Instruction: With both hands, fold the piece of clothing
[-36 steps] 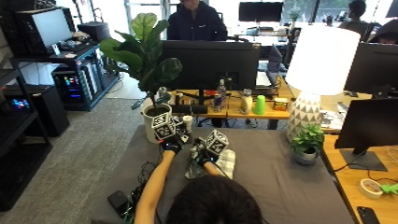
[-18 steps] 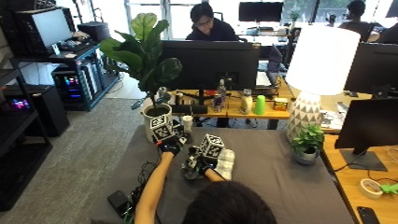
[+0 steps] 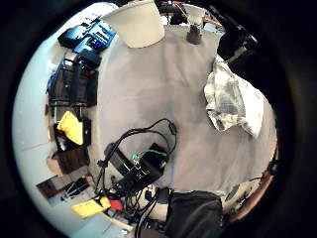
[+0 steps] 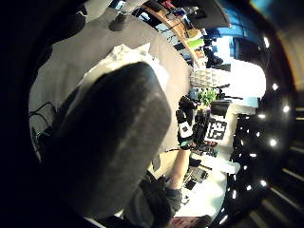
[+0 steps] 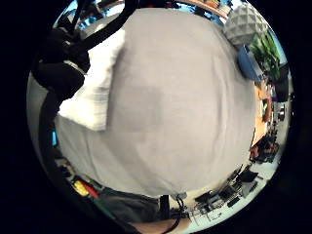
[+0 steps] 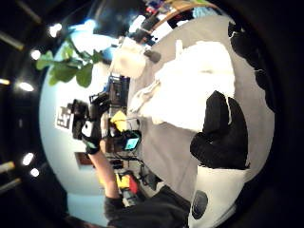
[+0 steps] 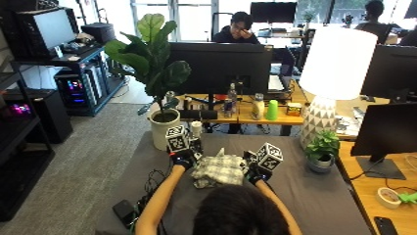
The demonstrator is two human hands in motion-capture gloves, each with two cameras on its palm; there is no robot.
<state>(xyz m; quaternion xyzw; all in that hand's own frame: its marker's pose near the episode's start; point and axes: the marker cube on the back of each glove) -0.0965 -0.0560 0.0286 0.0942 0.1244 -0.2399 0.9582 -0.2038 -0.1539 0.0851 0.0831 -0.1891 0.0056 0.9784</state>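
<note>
Between the two hands: the piece of clothing [image 7: 220,171], a pale checked garment, lies bunched on the grey tabletop [image 7: 306,196], just beyond the person's head.
Left hand: the left hand [image 7: 182,157] sits at the cloth's left edge, whether touching it I cannot tell; its fingers are hidden from me, so I cannot tell how they stand.
Right hand: the right hand [image 7: 255,171] sits at the cloth's right edge; in its thumb-side palm view the thumb [image 6: 219,133] stands out over the white fabric [image 6: 194,95], not pinching it, the fingers looking spread.
Lie of the cloth: its longer run goes left to right, from one hand to the other, with a loose tail drooping toward the near-left.
Which hand is nearer: neither by much; each has an edge just beside it.
Next move, as I judge it: each hand must take its own side edge.
</note>
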